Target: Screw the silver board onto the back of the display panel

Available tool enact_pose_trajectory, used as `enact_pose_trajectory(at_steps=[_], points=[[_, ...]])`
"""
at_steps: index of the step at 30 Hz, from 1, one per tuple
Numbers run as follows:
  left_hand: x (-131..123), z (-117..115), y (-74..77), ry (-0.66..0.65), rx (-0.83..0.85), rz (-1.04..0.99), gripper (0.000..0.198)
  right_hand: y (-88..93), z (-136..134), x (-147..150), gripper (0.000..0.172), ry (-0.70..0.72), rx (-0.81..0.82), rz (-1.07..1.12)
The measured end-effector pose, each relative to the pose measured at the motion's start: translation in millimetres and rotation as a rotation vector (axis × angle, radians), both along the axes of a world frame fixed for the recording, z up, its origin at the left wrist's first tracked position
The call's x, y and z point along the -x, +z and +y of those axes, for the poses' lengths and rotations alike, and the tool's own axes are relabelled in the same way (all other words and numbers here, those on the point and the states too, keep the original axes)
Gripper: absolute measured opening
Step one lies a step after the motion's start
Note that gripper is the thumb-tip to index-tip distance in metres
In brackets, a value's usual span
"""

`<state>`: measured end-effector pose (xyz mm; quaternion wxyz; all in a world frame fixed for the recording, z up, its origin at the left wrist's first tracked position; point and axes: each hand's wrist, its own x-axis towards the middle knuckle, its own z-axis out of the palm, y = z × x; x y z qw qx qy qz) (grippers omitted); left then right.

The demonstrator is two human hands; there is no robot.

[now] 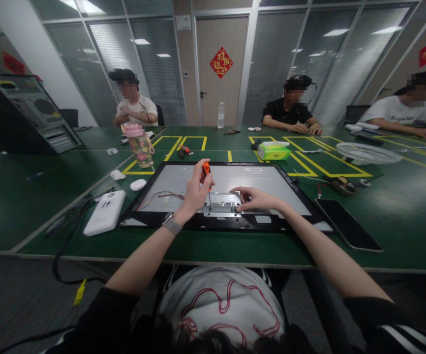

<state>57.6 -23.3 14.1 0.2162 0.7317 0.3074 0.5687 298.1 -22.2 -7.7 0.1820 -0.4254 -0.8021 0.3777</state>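
A flat display panel [165, 182] with a black frame lies on the green table before me, its grey back facing up. My left hand [197, 189] is closed around the orange and black handle of a screwdriver [206, 169]. The screwdriver stands nearly upright, its shaft reaching down to the left end of a metal bracket with a circuit board [222, 205] near the panel's front edge. My right hand [253, 199] rests at the bracket's right end, thumb and fingers apart, the fingertips touching or just over it. Thin wires [161, 195] run across the panel's left side.
Left of the panel lie a white power bank [105, 212] and a pink-lidded bottle [138, 145]. A black phone [349, 223] is at right. Beyond are a green tissue pack [273, 151], a white fan grille [368, 153] and a computer case [32, 115]. Several people sit across the table.
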Motion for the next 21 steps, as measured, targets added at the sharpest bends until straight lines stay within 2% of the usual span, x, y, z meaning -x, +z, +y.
enact_pose_trajectory(at_steps=[7,15,21], points=[[-0.6,-0.1,-1.8,0.010,-0.010,0.025,0.039,0.7,-0.4,0.1,0.076,0.000,-0.001,-0.005],[-4.8,-10.2,-2.5,0.036,-0.136,0.185,0.046,-3.7,1.8,-1.3,0.074,-0.004,-0.010,0.002],[-5.0,-8.3,-1.5,0.016,-0.104,0.122,0.045,-3.3,1.8,-1.8,0.075,-0.010,-0.006,0.003]])
